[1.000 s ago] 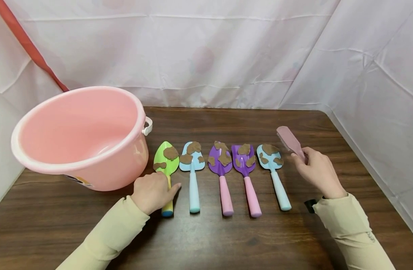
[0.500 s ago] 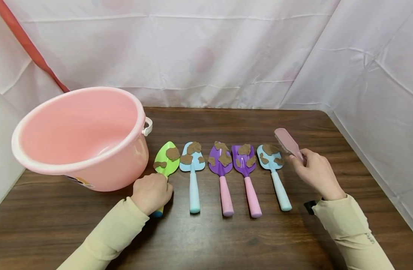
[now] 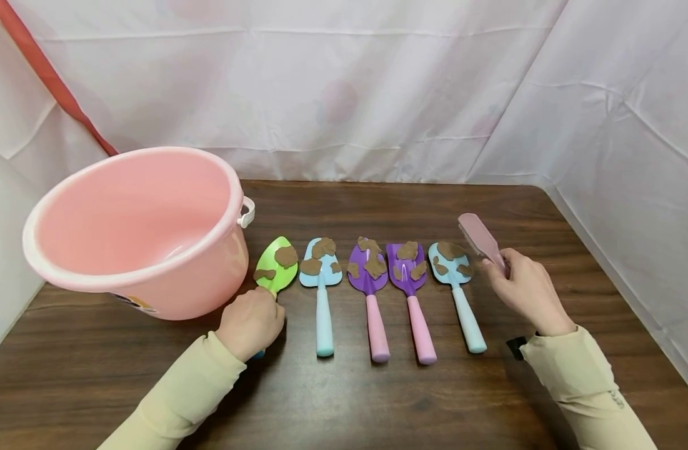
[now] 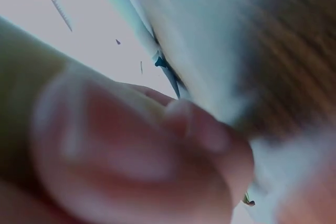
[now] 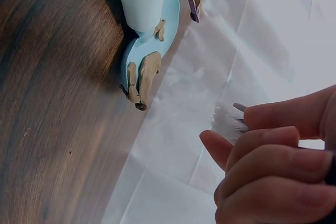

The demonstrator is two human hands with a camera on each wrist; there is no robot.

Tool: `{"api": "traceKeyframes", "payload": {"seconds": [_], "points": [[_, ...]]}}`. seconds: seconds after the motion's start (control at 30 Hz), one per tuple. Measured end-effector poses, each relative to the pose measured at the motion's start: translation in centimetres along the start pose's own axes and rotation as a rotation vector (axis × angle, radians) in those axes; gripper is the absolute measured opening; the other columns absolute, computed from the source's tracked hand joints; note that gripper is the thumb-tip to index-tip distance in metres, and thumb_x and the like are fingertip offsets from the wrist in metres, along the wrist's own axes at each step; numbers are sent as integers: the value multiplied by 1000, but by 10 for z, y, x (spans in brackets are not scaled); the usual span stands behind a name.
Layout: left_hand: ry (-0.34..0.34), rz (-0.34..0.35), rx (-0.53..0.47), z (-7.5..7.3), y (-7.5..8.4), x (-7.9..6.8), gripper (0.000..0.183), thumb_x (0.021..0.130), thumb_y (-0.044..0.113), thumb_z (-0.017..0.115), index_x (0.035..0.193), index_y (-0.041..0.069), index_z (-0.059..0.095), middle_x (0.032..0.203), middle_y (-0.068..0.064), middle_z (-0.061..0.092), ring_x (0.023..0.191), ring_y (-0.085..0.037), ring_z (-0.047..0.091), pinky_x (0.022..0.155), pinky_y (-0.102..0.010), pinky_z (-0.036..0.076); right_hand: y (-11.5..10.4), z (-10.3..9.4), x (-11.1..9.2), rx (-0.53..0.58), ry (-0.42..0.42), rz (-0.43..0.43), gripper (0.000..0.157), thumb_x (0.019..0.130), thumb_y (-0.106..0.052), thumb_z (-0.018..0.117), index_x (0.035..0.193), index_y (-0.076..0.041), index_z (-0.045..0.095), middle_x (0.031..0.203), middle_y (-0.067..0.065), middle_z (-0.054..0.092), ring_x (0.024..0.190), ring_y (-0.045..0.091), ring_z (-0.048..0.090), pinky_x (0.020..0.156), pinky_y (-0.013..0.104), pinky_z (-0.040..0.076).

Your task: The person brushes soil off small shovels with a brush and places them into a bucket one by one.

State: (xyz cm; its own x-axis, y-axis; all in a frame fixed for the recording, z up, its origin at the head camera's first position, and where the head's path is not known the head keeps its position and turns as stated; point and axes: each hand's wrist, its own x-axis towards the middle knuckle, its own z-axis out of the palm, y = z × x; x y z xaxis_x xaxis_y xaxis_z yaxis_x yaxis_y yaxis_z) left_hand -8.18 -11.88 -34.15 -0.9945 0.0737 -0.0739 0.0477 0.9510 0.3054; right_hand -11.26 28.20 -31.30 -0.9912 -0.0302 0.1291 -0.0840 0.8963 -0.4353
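Observation:
My left hand grips the yellow handle of a green garden trowel, whose blade carries brown mud-like patches. Only the blue end of that handle peeks out below the hand. In the left wrist view the curled fingers are close and blurred. At the right, my right hand holds a pink brush by its handle, its bristles facing down and left, above the table. Nearest to it lies a light blue trowel, also patched with brown; the right wrist view shows its pale handle up close.
Between the hands lie another light blue trowel and two purple ones with pink handles, a rounded one and a squarer one, all brown-patched. A large pink bucket stands left on the wooden table. White curtain hangs behind.
My left hand has curled round the green trowel's handle, and the handle's end has swung left. The right hand and brush have shifted very slightly left.

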Motion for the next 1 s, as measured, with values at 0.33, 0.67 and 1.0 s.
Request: {"api": "traceKeyframes", "payload": {"seconds": [0.33, 0.67, 1.0], "points": [[106, 47, 14, -7, 8, 1, 18, 83, 8, 48, 68, 0, 46, 54, -12, 47, 46, -34, 54, 43, -43, 45, -4, -1, 0, 5, 19, -12, 36, 95, -28, 52, 107, 5, 58, 66, 7, 53, 55, 17, 44, 48, 30, 34], [69, 59, 12, -20, 30, 3, 18, 86, 12, 48, 75, -2, 49, 57, -11, 48, 49, -30, 53, 43, -39, 43, -7, 1, -2, 13, 15, -16, 38, 96, -31, 51, 109, 4, 57, 65, 6, 52, 53, 17, 44, 47, 30, 34], [124, 109, -8, -29, 55, 2, 17, 85, 14, 51, 73, 3, 46, 56, -8, 45, 48, -25, 48, 41, -36, 37, -17, 5, -7, 39, 47, -67, 35, 96, -33, 53, 107, -1, 59, 64, 5, 51, 53, 15, 42, 46, 28, 33]]}}
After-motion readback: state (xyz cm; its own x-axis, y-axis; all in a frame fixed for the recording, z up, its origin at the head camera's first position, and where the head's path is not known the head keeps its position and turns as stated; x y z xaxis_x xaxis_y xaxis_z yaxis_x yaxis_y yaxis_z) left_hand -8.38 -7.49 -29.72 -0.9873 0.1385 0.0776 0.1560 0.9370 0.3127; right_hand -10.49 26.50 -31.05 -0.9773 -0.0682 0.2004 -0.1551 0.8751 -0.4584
